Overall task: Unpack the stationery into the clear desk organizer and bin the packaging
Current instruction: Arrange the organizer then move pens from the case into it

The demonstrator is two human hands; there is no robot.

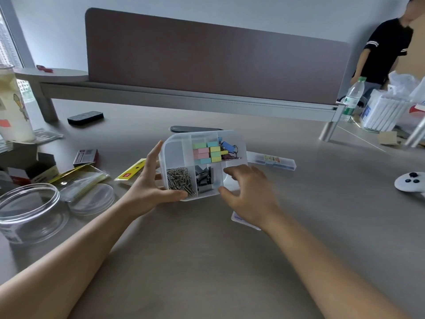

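Organizer [177,153] of clear plastic sits mid-desk [207,249], directly ahead of the person, framed between both hands. Its long axis runs roughly left to right, tilted a little so the left end lies nearer the person. The left hand [147,187] cups the organizer's left end, fingers straight along the side wall and thumb lying along the front edge, touching it. The right hand [247,192] is at the organizer's front right corner, fingers loosely bent over an unfilled compartment; the blur makes it hard to say whether it touches, and it appears to hold nothing. Both hands are equally close.

Inside, paper clips [180,180] fill the front left compartment, dark binder clips [204,180] the one beside it, and pastel binder clips [207,151] the larger rear compartment, with a blue clip [227,145] at its right. The rear left compartment looks unfilled.

Left of the organizer lie a yellow packet [131,172], a small red box [86,156], a clear jar [30,210] and its lid [92,200]. Right of it rests a long clear case [273,161]. No bin is in sight, so the packaging, by this look, is not yet thrown away.
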